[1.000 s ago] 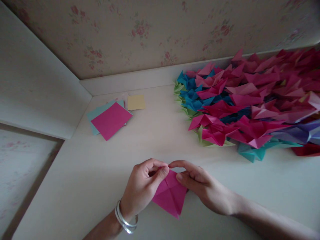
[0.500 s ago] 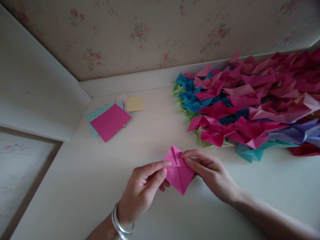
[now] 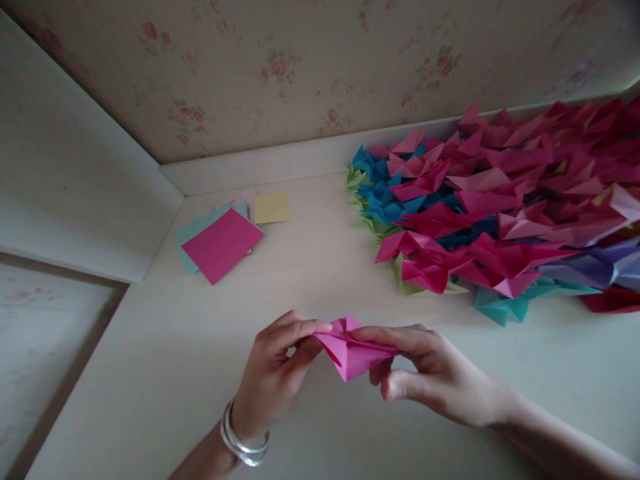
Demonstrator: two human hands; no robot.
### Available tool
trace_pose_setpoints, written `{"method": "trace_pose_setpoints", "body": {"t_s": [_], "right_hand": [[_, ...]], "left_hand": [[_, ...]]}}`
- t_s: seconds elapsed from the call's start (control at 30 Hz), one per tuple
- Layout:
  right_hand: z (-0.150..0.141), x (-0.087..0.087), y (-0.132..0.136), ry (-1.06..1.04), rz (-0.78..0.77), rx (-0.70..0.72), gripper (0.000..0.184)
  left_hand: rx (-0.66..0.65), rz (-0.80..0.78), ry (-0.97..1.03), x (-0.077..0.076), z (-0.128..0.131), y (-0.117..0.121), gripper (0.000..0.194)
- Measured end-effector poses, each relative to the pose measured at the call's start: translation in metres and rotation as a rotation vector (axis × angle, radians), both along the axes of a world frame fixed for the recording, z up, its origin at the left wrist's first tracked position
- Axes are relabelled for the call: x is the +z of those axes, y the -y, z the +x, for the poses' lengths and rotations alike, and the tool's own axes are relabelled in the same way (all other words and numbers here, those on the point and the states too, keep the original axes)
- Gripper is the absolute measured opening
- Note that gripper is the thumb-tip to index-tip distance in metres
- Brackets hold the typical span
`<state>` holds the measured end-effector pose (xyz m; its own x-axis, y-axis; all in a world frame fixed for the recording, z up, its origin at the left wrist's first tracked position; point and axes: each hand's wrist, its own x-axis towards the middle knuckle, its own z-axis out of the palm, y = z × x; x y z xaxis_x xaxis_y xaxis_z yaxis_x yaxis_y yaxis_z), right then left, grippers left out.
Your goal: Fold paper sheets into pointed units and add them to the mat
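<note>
Between my hands, above the white table, is a pink origami paper point(image 3: 357, 360), folded and partly opened out, with its lower flap lifting away. My left hand point(image 3: 283, 363), with silver bangles point(image 3: 243, 437) at the wrist, pinches its left corner between thumb and fingers. My right hand point(image 3: 430, 370) lays its index finger across the top of the folds, while other fingers support the paper from beneath. The right thumb stands apart from the paper. The underside of the paper is hidden.
Many folded paper pieces point(image 3: 475, 207), mostly pink with some blue, green and purple, cover the back right of the table point(image 3: 165, 373). At the back left lie a magenta sheet point(image 3: 223, 245), light blue sheets point(image 3: 200, 227) and a yellow square point(image 3: 271, 207). A flowered wall rises behind.
The pink paper has gone from a flat diamond to a partly opened shape with a raised flap. My right index finger has slid inward over it, and the right thumb has come off.
</note>
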<state>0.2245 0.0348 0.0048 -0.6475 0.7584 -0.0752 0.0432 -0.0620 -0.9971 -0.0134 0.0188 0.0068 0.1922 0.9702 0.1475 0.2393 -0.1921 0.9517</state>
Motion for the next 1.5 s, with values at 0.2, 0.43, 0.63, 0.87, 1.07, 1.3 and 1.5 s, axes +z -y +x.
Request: {"method": "trace_pose_setpoints", "body": {"t_s": [0.2,0.43,0.63,0.87,1.07,1.3,1.5], "right_hand": [[-0.003,0.002,0.0,0.239,0.205,-0.118,0.033],[-0.007,0.0,0.004,0.217,-0.023,-0.064,0.045],[-0.01,-0.008,0.005,-0.001,-0.351,0.016,0.038],[-0.007,-0.01,0.004,-0.169,-0.431,-0.104,0.032],[-0.005,-0.002,0.002,0.01,-0.116,-0.171,0.028],[-0.006,-0.004,-0.001,-0.092,-0.334,-0.097,0.032],[-0.006,-0.005,0.001,-0.141,-0.388,-0.109,0.029]], "left_hand": [[0.035,-0.1,-0.088,0.0,0.002,0.004,0.015],[-0.155,-0.534,0.065,0.005,0.008,0.008,0.019],[-0.193,-0.546,0.135,0.005,0.011,0.006,0.019],[-0.187,-0.673,0.359,0.006,0.005,0.003,0.023],[-0.133,-0.631,0.322,0.006,0.006,0.001,0.027],[-0.083,-0.597,0.278,0.003,0.008,0.002,0.031],[-0.077,-0.665,0.387,-0.002,0.008,0.003,0.022]]}}
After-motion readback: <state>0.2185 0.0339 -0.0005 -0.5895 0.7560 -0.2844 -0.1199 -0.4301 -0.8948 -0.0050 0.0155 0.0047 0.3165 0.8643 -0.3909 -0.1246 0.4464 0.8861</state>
